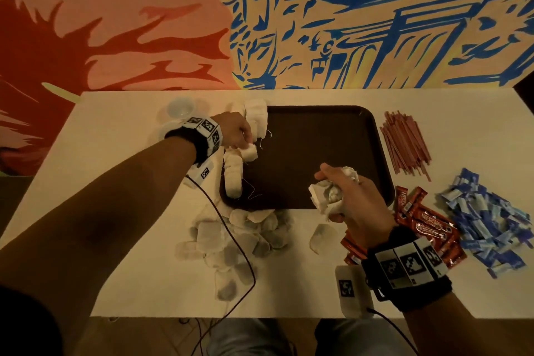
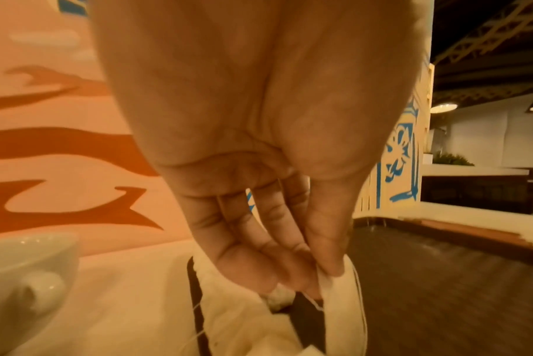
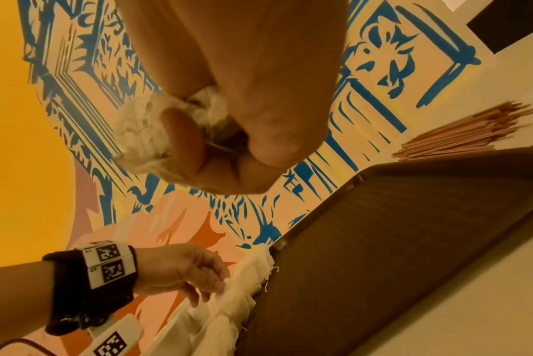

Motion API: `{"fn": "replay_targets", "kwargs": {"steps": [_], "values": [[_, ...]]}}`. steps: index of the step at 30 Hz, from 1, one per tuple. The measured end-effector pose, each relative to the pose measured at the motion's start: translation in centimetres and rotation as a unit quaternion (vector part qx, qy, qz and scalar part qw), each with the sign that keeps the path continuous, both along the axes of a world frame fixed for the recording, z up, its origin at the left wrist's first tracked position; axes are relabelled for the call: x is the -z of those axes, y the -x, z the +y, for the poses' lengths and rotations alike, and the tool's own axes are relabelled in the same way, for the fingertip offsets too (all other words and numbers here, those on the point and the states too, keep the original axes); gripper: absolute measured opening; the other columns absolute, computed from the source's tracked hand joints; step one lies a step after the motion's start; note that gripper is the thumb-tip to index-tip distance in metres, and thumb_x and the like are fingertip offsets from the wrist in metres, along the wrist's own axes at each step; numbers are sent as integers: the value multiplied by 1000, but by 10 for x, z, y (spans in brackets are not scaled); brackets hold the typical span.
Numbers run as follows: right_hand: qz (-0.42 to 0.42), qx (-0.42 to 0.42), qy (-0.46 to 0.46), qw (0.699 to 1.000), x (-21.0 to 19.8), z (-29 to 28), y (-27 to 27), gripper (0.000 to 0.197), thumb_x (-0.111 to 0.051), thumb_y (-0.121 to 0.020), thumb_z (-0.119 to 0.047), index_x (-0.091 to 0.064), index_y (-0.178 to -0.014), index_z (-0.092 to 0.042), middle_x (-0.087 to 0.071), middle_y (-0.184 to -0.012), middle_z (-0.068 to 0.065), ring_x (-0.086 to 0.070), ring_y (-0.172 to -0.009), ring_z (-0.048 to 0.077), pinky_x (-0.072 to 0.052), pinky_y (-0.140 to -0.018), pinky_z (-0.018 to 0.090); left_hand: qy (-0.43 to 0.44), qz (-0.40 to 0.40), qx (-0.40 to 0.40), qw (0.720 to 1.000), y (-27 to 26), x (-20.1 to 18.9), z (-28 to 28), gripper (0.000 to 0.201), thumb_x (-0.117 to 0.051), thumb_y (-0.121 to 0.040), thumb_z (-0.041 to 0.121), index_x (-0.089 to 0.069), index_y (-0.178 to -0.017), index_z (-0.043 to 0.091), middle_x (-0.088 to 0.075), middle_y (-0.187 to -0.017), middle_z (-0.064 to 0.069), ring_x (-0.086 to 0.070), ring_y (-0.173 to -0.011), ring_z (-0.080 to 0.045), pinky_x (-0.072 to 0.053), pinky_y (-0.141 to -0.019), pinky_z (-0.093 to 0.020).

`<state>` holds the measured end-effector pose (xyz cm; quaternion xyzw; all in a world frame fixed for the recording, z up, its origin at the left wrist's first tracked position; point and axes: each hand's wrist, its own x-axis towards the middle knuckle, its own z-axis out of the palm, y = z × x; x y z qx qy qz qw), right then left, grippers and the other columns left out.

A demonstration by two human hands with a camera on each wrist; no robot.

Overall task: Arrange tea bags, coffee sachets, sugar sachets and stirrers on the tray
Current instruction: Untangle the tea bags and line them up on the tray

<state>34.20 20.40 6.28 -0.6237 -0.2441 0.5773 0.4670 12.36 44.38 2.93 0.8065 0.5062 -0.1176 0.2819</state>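
Lying loose on the white table (image 1: 121,211): heap of tea bags (image 1: 239,240) near the tray's front edge, stirrers (image 1: 404,143), coffee sachets (image 1: 427,225) and sugar sachets (image 1: 488,220) to its right. Left hand (image 1: 235,131) reaches over the tray's left rim, fingertips (image 2: 332,265) pinching one tea bag (image 1: 249,152). Right hand (image 1: 349,199) clutches a bunch of tea bags (image 1: 326,196) above the tray's near right corner. Brown tray (image 1: 318,153) carries a row of tea bags (image 1: 233,176) along its left edge.
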Motion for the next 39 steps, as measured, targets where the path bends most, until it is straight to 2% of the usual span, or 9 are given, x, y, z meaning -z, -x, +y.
{"fn": "replay_targets", "kwargs": {"steps": [6, 9, 14, 20, 24, 29, 32, 35, 39], "values": [[-5, -9, 21, 1000, 8, 6, -2, 30, -64, -96, -40, -72, -101, -12, -70, -81, 5, -65, -67, 14, -48, -50, 24, -68, 23, -6, 997, -10, 21, 25, 6, -74, -88, 21, -75, -93, 24, -71, -103, 1, -66, -99, -21, -51, -90, -32], [-13, -18, 23, 999, 11, 8, -1, 31, -63, -96, -42, -72, -102, -13, -72, -84, 6, -67, -71, 16, -49, -54, 27, -91, 28, -3, 995, -16, 24, 36, 7, -74, -87, 22, -73, -89, 29, -72, -106, 0, -66, -99, -21, -53, -89, -32], [-8, -17, 18, 1000, 12, 10, 0, 33, -63, -96, -41, -71, -101, -9, -67, -76, 5, -62, -60, 13, -44, -47, 24, -117, 57, 17, 991, -22, 34, 50, 9, -74, -88, 24, -70, -88, 32, -69, -114, 1, -64, -104, -23, -48, -84, -30], [-3, -10, 12, 1000, 15, 10, -2, 34, -65, -93, -43, -72, -99, -10, -68, -81, 11, -62, -65, 19, -43, -48, 27, -136, 72, 14, 988, -24, 42, 57, 10, -72, -88, 22, -69, -91, 31, -68, -115, -1, -64, -103, -26, -48, -82, -30], [9, -1, 2, 1000, 10, 10, -1, 32, -66, -92, -42, -72, -97, -11, -67, -74, 7, -61, -58, 14, -42, -47, 27, -156, 64, 0, 986, -22, 39, 51, 17, -69, -88, 27, -68, -106, 29, -64, -119, -3, -61, -108, -28, -47, -86, -34], [5, 25, -10, 1000, -1, 2, 3, 33, -65, -94, -45, -73, -91, -13, -67, -73, 4, -61, -57, 11, -42, -44, 23, -175, -50, -64, 981, -19, 4, 21, 17, -68, -90, 31, -66, -107, 28, -70, -105, 3, -62, -104, -22, -51, -94, -39], [25, 38, -21, 999, -9, -6, 9, 32, -65, -94, -46, -72, -85, -16, -64, -70, 3, -59, -55, 11, -41, -45, 24, -167, -165, -95, 967, -12, -32, -21, 17, -68, -92, 29, -70, -108, 24, -70, -98, 6, -63, -92, -13, -50, -87, -31], [27, 42, -26, 998, -15, -14, 15, 32, -67, -93, -49, -73, -80, -20, -66, -74, 5, -62, -62, 15, -44, -52, 26, -117, -265, -119, 950, -5, -62, -74, 12, -68, -93, 31, -71, -105, 28, -69, -97, 11, -63, -83, -2, -46, -75, -19], [53, 41, -43, 997, -21, -30, 23, 30, -68, -93, -48, -72, -83, -20, -66, -77, 6, -59, -61, 13, -39, -50, 25, -17, -353, -127, 927, 4, -83, -153, 8, -67, -96, 33, -71, -102, 32, -72, -100, 7, -69, -81, -8, -58, -72, -28]]}}
